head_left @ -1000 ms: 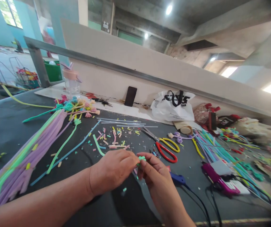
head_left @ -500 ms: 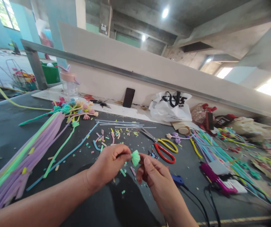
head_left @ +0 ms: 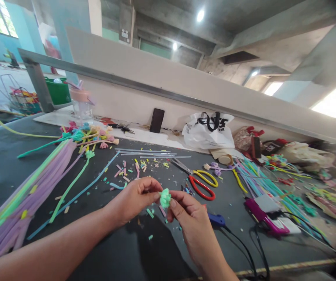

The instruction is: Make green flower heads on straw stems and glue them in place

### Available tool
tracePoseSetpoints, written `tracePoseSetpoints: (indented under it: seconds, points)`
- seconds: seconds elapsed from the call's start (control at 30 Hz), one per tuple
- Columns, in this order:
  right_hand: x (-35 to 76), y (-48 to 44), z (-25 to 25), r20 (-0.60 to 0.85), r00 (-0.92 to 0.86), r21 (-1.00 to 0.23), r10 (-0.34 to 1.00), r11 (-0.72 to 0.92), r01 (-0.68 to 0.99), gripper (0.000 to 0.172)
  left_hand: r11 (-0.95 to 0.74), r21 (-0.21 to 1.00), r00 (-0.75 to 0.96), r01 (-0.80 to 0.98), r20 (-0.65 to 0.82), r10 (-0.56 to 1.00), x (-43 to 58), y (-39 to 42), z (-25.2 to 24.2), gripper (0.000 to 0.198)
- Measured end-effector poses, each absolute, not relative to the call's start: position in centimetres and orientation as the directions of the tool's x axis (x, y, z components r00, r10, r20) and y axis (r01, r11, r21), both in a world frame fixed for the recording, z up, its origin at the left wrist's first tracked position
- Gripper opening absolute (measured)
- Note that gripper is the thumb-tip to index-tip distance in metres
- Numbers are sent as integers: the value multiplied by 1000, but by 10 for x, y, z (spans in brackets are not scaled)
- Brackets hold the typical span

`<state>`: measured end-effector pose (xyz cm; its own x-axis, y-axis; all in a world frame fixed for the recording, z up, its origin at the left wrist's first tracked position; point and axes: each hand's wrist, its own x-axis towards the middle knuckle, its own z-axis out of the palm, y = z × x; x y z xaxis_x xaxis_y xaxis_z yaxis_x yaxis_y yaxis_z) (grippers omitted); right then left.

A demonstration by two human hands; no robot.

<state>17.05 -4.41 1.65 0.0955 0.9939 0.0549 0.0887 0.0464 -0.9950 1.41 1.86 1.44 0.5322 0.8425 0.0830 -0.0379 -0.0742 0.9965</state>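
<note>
Between my two hands is a small mint-green fuzzy flower (head_left: 165, 198), apparently made of pipe cleaner. My left hand (head_left: 140, 197) pinches it at its left side between thumb and fingertips. On the other side, the thumb and index finger of my right hand (head_left: 187, 212) close on its right edge. Scissors (head_left: 201, 183) with one red and one yellow handle lie beyond my right hand. A blue-handled tool (head_left: 216, 220) with a black cord rests just right of that hand. Short cut bits of pipe cleaner (head_left: 150, 213) are scattered beneath and beyond both hands.
Bundles of pipe cleaners lie at the left (head_left: 43, 187) and right (head_left: 261, 179). Clear sticks (head_left: 147, 152) lie farther back. Against the back board stand a bottle (head_left: 81, 103), a phone (head_left: 157, 120) and a white bag (head_left: 209, 130). A magenta device (head_left: 264, 218) with cords sits at the right.
My right thumb and index finger have closed onto the green flower, which now shows more of its petal face. The whole view has shifted slightly.
</note>
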Motion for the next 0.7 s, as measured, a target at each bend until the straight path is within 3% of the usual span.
tracePoseSetpoints:
  seconds: [0.23, 0.7]
  points:
    - [171, -46, 20, 53, 97, -996, 994, 45, 80, 23, -431, 886, 604, 170, 252, 756, 9, 15, 22, 20]
    - [169, -48, 22, 44, 81, -999, 996, 45, -6, 22, -638, 750, 742, 175, 325, 586, 3, 20, 20, 23]
